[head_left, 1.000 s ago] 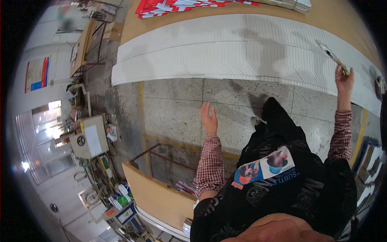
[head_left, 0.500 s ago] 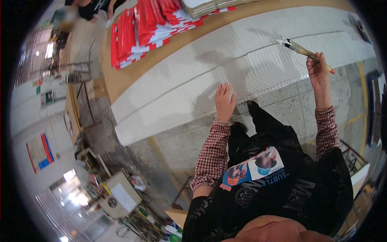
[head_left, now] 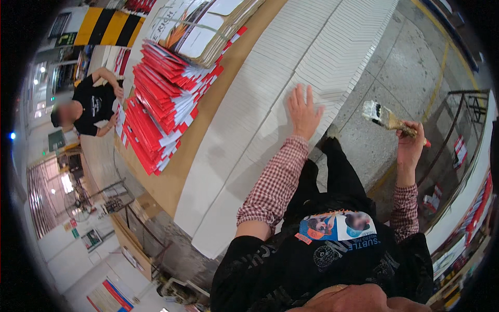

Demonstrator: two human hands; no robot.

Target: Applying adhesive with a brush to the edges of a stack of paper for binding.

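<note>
My left hand (head_left: 305,113) lies palm down, its fingers spread, on long rows of overlapping white sheets (head_left: 249,114). The sheets are fanned so that only a narrow strip of each one shows. My right hand (head_left: 410,147) is wrapped round the handle of a flat paintbrush (head_left: 391,122), held off to the right of the sheets and above the floor. Something white and wet-looking covers the brush's bristles, which point up and left. A red tip of the handle sticks out behind my fingers.
Red and white folded packages (head_left: 158,104) are piled on the brown tabletop (head_left: 205,130), beside a strapped bundle of printed sheets (head_left: 208,26). A person in black (head_left: 93,106) stands across the table. At right are a metal frame (head_left: 442,140) and a grey floor (head_left: 395,67).
My view has turned. The paintbrush has gone from above the sheets to beyond their right edge, over the floor. My left hand stays on the sheets with fingers more spread.
</note>
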